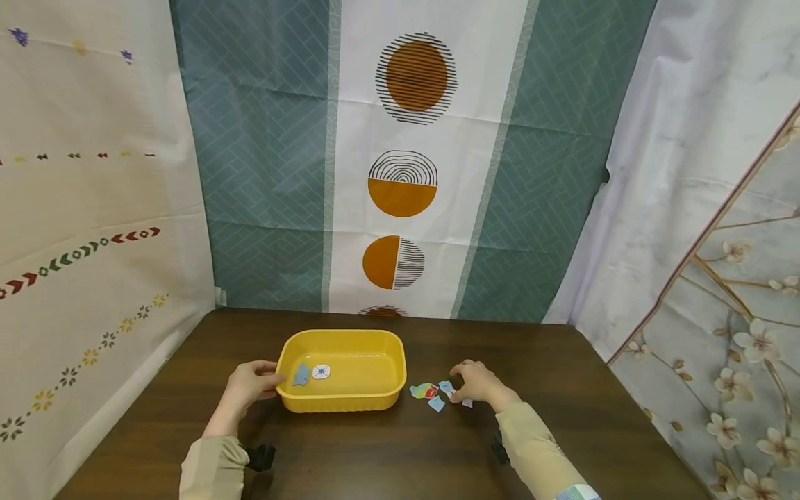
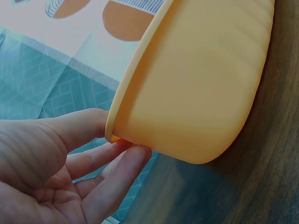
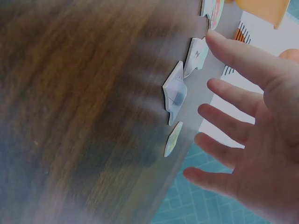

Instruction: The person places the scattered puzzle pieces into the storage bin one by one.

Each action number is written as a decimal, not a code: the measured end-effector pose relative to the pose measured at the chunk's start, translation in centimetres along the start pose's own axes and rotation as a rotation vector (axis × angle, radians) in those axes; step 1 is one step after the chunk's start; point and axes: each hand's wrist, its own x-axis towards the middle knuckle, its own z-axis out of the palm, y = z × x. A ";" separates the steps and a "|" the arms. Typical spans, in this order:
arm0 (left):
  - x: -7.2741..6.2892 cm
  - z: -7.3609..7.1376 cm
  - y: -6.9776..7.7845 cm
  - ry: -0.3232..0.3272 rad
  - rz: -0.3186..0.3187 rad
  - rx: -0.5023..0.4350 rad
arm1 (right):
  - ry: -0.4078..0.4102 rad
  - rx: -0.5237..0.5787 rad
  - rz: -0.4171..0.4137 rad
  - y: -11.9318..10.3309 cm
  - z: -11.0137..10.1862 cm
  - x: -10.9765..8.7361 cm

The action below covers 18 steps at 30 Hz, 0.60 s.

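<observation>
1. Your left hand (image 1: 251, 383) pinches the yellow tub (image 1: 340, 405) by its left edge, with fingers on both sides of the lip.
2. The tub sits upright on the dark wooden surface (image 1: 375, 458), between your two hands.
3. Inside it, toward the left end, lie a blue scrap (image 1: 301, 375) and, just beside that, a white tile (image 1: 321, 371) with a blue star.
4. Your right hand (image 1: 480, 385) is close over the loose pieces to the right of the tub; in the right wrist view its fingers are spread and grip nothing.
5. Those pieces lie near one another on the surface: a multicoloured piece (image 1: 423, 391) nearest the tub, a light blue piece (image 1: 436, 403) in front, a blue-and-white piece (image 1: 446, 387) by your thumb, and a small pale piece (image 1: 467, 403) partly hidden under your hand.
6. A patterned curtain (image 1: 269, 139) hangs behind the surface.
</observation>
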 end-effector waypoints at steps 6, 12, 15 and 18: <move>0.0 0.0 -0.1 0.004 0.002 -0.006 | -0.069 -0.006 -0.024 0.1 0.0 0.0; 0.0 0.0 -0.1 0.001 0.001 -0.004 | -0.086 -0.001 -0.002 0.0 0.1 -0.1; 0.0 0.0 -0.1 0.002 -0.001 -0.003 | -0.083 -0.002 -0.009 -0.1 0.1 -0.1; 0.0 0.0 -0.1 0.002 -0.007 -0.006 | -0.080 0.004 -0.013 -0.1 0.1 0.0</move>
